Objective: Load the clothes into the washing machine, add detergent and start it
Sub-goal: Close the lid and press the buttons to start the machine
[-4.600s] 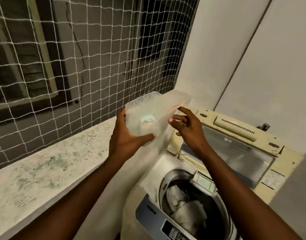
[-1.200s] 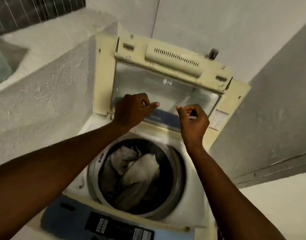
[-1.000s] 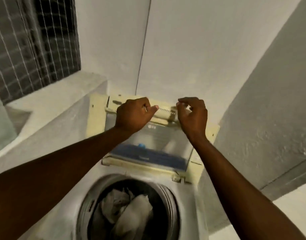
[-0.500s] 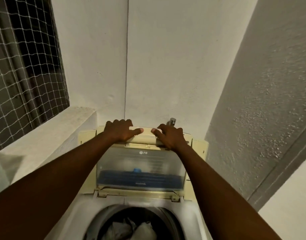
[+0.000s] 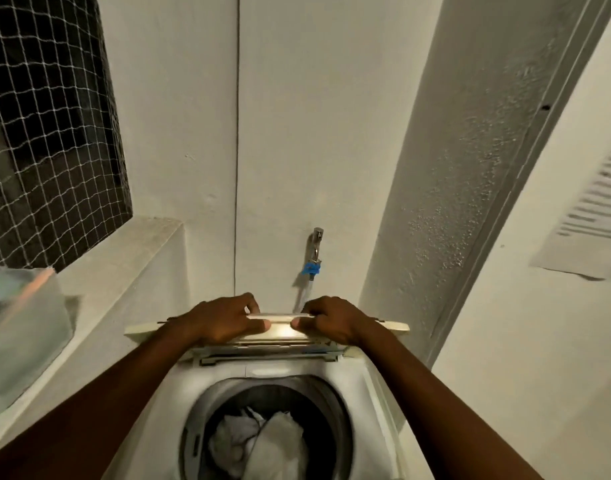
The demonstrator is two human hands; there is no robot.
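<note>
Far off to the left of the left grip, a clear plastic tub (image 5: 18,327) sits on the ledge (image 5: 124,271), close to the ledge's edge but well apart from the washer, so it's not in the way. Left hand (image 5: 221,322) is a closed grip wrapped over the top edge of the lid (image 5: 276,329), and the right hand (image 5: 335,322) is doing the same just beside it, thumbs nearly meeting in the middle.

Below both grips the drum (image 5: 272,424) is open with the white clothes (image 5: 262,448) already piled inside.

What I'd worry about: the lid looks folded at its hinge, so if it drops fast, fingers curled over that edge could get pinched. Behind the right grip the tap (image 5: 316,251) and its hose sit close to the lid's back edge. Room looks tight on the right by the wall (image 5: 435,202), with the most open space toward the person.
</note>
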